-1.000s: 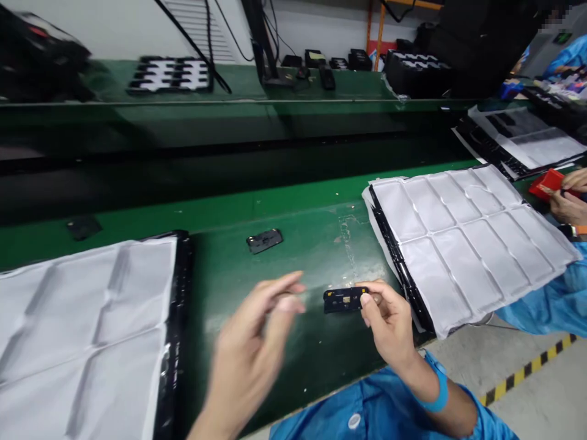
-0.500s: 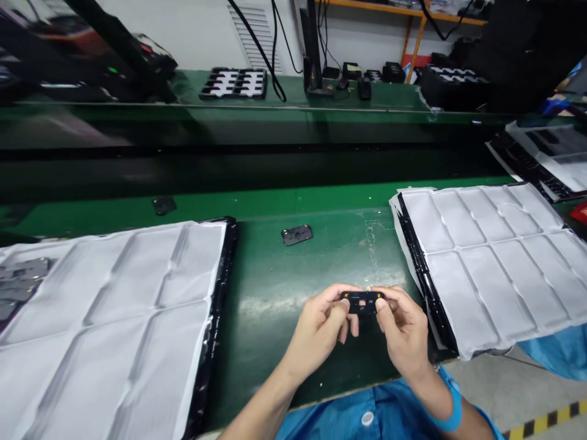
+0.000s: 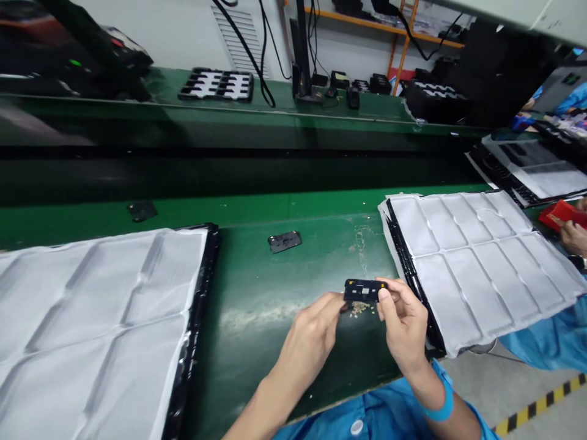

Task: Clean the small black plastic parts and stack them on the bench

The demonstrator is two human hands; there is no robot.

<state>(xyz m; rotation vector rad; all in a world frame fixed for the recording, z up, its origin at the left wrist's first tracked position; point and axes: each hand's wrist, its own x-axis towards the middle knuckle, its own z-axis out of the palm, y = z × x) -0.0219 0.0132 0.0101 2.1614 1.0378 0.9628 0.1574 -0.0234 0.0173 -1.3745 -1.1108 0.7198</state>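
Observation:
My right hand pinches the right end of a thin black plastic plate, which has small cutouts and yellow patches near its ends. It is held tilted above the bench. My left hand is closed at the plate's left end, back of the hand up; its fingertips are mostly hidden, so what it grips cannot be made out. Just below the plate lies a heap of tiny tan pieces on the green bench. A similar dark plate rests further back on the bench.
White-lined trays with black edges stand left and right of my hands. Another dark part lies at the back left. Behind runs a dark recessed strip. At far right, another person's hand is beside a red object.
My left thumb has come off the front of the plate and that hand has turned palm down. The plate has tilted, and the tan heap now shows. The view has shifted right.

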